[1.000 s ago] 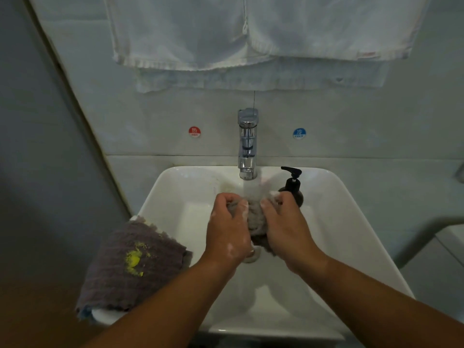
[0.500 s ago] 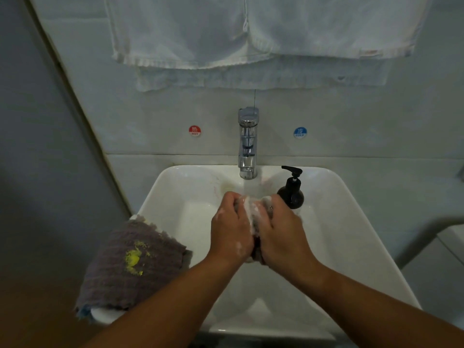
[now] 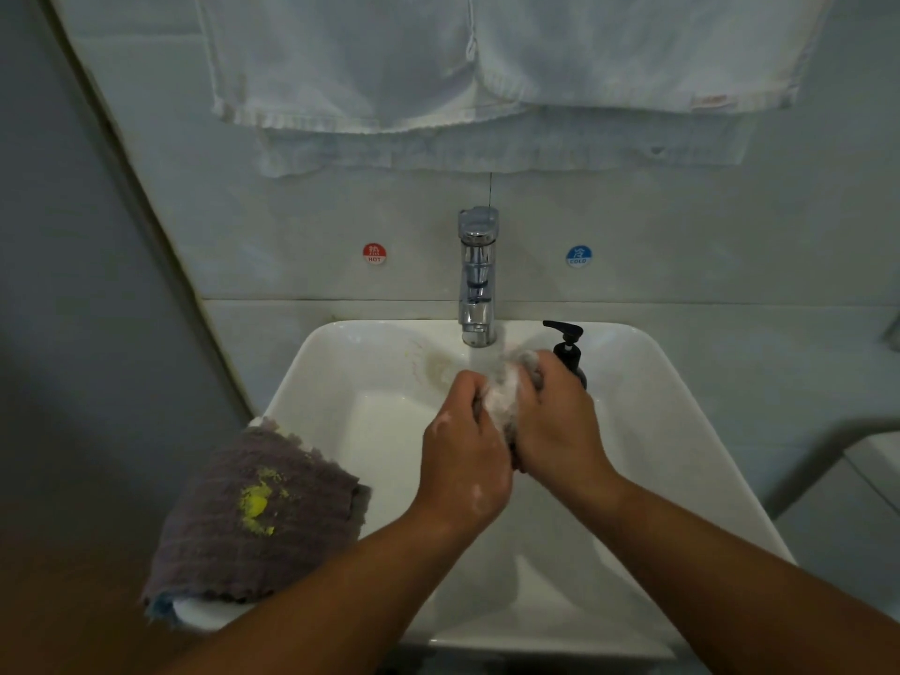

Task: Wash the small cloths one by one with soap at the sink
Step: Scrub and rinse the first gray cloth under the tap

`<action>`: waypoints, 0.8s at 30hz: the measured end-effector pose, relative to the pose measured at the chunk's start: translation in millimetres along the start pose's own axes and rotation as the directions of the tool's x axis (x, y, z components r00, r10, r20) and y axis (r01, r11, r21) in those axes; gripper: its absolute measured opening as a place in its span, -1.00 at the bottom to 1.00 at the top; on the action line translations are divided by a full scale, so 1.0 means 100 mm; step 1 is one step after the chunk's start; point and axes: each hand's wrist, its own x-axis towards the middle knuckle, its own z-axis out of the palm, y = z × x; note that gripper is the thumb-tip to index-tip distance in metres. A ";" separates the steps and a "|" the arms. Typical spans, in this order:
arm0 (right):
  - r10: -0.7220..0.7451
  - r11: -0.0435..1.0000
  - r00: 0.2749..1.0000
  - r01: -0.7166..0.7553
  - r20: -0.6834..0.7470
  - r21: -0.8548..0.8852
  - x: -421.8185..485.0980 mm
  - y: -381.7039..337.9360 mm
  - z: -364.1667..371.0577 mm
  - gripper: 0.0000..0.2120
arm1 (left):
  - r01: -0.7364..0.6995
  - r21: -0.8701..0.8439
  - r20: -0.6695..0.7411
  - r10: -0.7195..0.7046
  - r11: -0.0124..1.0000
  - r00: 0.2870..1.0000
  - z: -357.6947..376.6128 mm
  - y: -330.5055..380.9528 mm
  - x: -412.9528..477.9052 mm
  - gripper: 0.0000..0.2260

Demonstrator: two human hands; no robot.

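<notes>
Both hands are over the white sink [image 3: 682,411], just below the chrome tap [image 3: 478,280]. My left hand [image 3: 465,460] and my right hand [image 3: 560,426] are pressed together around a small grey cloth [image 3: 506,387] covered in white suds. Only its foamy top shows between the fingers. A purple-grey cloth [image 3: 243,518] with a yellow stain lies folded over the sink's left rim, on top of other cloths with a blue edge showing. A black soap pump bottle [image 3: 567,348] stands on the sink behind my right hand.
White towels [image 3: 487,65] hang on the tiled wall above the tap. A red hot sticker [image 3: 374,253] and a blue cold sticker [image 3: 578,256] flank the tap. A grey wall closes in on the left; a white fixture [image 3: 871,460] sits at the right edge.
My hands rubbed the sudsy cloth between them, first closing together and then shifting slightly up and right toward the tap. The stained cloth has stayed put.
</notes>
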 end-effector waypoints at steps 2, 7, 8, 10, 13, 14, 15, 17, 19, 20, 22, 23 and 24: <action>0.111 0.993 0.993 -0.109 0.050 -0.041 -0.01 0.04 0.02 -0.82 | -0.022 0.007 -0.019 0.022 1.000 1.000 -0.01 0.01 0.02 -0.83; -0.099 0.993 0.985 0.108 0.141 -0.051 -0.28 -0.07 0.07 -0.90 | 0.046 0.058 -0.071 -0.042 0.997 0.997 -0.09 -0.12 0.22 -0.92; -0.137 0.989 0.984 0.143 0.117 -0.044 -0.23 -0.09 0.06 -0.91 | 0.056 0.056 -0.031 -0.054 0.997 0.998 -0.08 -0.12 0.20 -0.93; -0.111 0.993 0.992 0.114 0.056 -0.043 -0.08 -0.05 0.04 -0.89 | 0.049 0.062 0.040 -0.051 0.997 0.998 -0.05 -0.10 0.12 -0.90; 0.097 0.992 0.993 -0.090 0.073 -0.090 0.03 0.12 0.06 -0.76 | -0.016 0.075 0.055 0.012 0.997 0.998 -0.03 -0.05 0.06 -0.84; 0.129 0.983 0.984 -0.112 0.119 -0.146 0.00 0.14 0.06 -0.76 | -0.033 0.093 0.032 0.030 0.995 0.999 -0.04 -0.06 0.09 -0.83; 0.129 0.976 0.976 -0.094 0.175 -0.198 -0.06 0.13 0.07 -0.79 | -0.033 0.110 0.003 0.032 0.993 0.999 -0.05 -0.07 0.14 -0.83; 0.053 0.980 0.973 -0.008 0.224 -0.198 -0.18 0.08 0.09 -0.83 | 0.016 0.124 -0.043 -0.010 0.992 0.999 -0.09 -0.10 0.22 -0.84; -0.075 0.989 0.979 0.097 0.188 -0.110 -0.24 -0.02 0.06 -0.86 | 0.052 0.109 -0.026 -0.049 0.993 0.998 -0.11 -0.13 0.22 -0.89; -0.129 0.987 0.981 0.142 0.147 -0.080 -0.22 -0.06 0.04 -0.86 | 0.050 0.097 0.011 -0.051 0.994 0.999 -0.10 -0.11 0.17 -0.91; -0.125 0.990 0.990 0.128 0.060 -0.063 -0.10 -0.07 0.01 -0.85 | 0.018 0.046 0.079 -0.022 0.999 0.997 -0.06 -0.05 0.05 -0.89; -0.061 0.996 0.998 0.063 0.027 -0.065 -0.03 -0.03 0.00 -0.82 | 0.003 0.022 0.088 -0.005 1.000 0.996 -0.04 -0.03 0.01 -0.87; 0.011 0.998 1.000 -0.010 0.017 -0.062 0.01 0.00 0.00 -0.79 | -0.020 0.024 0.081 0.018 1.000 0.997 -0.03 -0.02 0.00 -0.85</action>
